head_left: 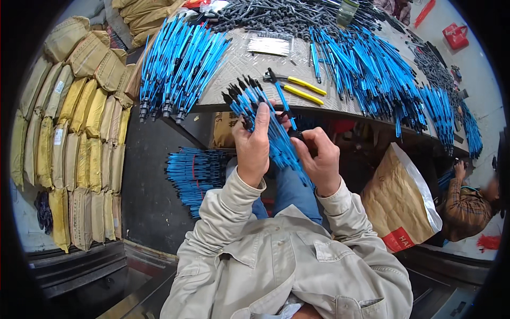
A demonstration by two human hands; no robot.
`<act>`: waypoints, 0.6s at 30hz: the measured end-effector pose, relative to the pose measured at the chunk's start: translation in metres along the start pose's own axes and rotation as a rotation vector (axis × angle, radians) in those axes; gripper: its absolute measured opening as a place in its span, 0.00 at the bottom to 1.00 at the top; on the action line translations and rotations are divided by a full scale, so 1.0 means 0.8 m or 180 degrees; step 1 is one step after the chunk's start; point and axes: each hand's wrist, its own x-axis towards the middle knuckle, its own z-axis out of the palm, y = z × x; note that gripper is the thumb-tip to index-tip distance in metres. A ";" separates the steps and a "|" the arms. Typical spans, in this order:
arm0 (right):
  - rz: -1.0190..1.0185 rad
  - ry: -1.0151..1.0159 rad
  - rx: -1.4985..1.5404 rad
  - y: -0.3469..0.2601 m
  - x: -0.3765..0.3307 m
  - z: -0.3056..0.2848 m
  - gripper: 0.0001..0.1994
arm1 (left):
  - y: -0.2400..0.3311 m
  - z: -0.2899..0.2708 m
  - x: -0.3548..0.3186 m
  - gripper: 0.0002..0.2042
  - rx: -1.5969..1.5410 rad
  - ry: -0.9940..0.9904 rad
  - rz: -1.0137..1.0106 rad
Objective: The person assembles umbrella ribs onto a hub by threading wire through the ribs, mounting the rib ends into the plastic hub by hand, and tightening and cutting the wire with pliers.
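Nearest to me is the pale jacket [287, 266], its sleeves running up to both hands. My left hand [252, 146] is clenched around a bundle of blue rods [265, 125] with black tips, held just off the near edge of the worktop [239, 69], tips fanning upward. My right hand [319, 159] grips the same bundle lower down, its fingers pinching a small black piece against the rods. Just beyond, near that edge, lie yellow-handled pliers [297, 87]. A clear packet [270, 43] sits further back. Heaps of blue rods cover the left corner [178, 64] and the right side [366, 69]. Tan sacks [79, 133] are stacked off the left edge. Another person [467, 202] crouches off the right end.
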 end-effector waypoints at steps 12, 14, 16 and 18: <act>0.1092 -0.0466 -0.0385 0.164 0.193 -0.038 0.11 | 0.027 -0.044 0.024 0.07 -0.0259 -0.0535 -0.0902; 0.0579 -0.0261 -0.1566 0.235 0.249 -0.045 0.11 | 0.038 -0.038 0.022 0.07 -0.0317 -0.0535 -0.1030; 0.0525 -0.0306 -0.2409 0.275 0.278 -0.048 0.11 | 0.039 -0.044 0.024 0.08 -0.0369 -0.0551 -0.1095; 0.0463 -0.0372 -0.3207 0.281 0.291 -0.037 0.10 | 0.039 -0.063 0.031 0.09 -0.0561 -0.0903 -0.1034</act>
